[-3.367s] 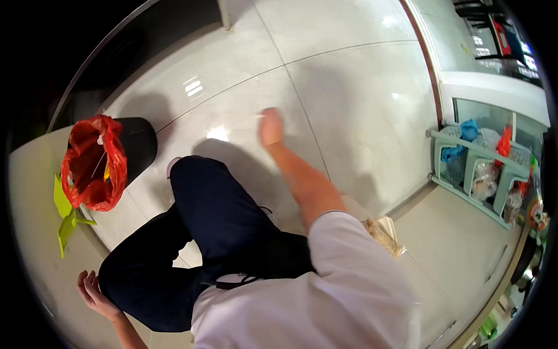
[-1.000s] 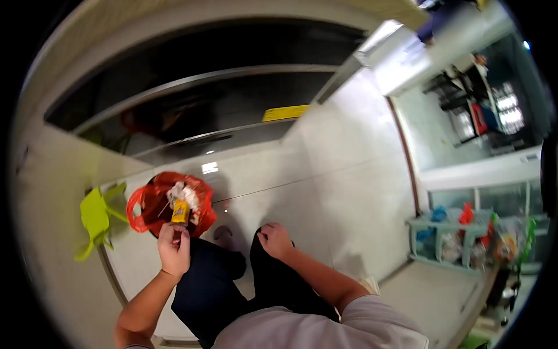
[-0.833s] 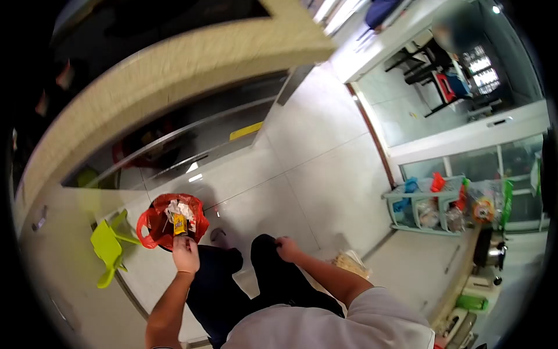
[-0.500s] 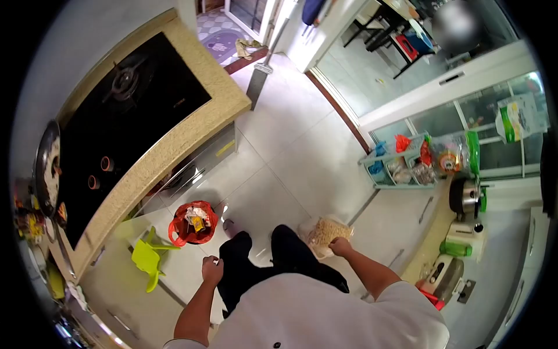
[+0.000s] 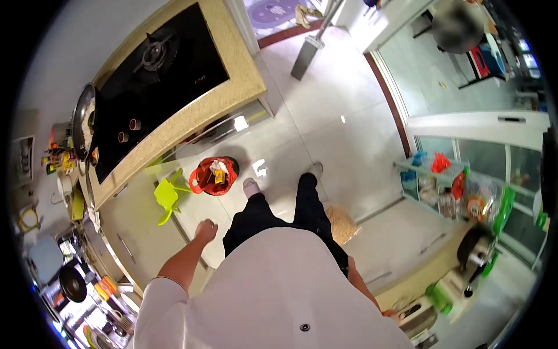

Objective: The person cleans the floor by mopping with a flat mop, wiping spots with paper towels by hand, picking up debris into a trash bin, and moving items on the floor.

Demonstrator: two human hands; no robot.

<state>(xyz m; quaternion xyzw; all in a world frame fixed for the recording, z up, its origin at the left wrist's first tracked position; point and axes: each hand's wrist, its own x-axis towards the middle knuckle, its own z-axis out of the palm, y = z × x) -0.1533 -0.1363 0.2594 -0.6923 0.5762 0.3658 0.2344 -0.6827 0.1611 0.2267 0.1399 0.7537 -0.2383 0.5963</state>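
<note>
The left hand [image 5: 206, 231] hangs in the air over the cabinet side, back upward, its fingers looking drawn in; whether they pinch anything small I cannot tell. The right forearm [image 5: 361, 283] runs in behind the trousers [image 5: 308, 200] at the hip, and the right hand is hidden there, so its grip cannot be read.

Nearest the left hand is a lime-green plastic piece [image 5: 167, 196], just beside the red-bagged bin [image 5: 201, 179] on the floor [image 5: 360, 145], near the counter's [image 5: 250, 81] front edge. A yellow packet [image 5: 220, 176] lies inside the bin. By the right leg, along the cabinet's bottom edge, sits a bag of pale pieces [image 5: 342, 225].

Standing here calls, I'd judge, for feet planted apart (the tiles look glossy) and the left arm kept off the green piece.
</note>
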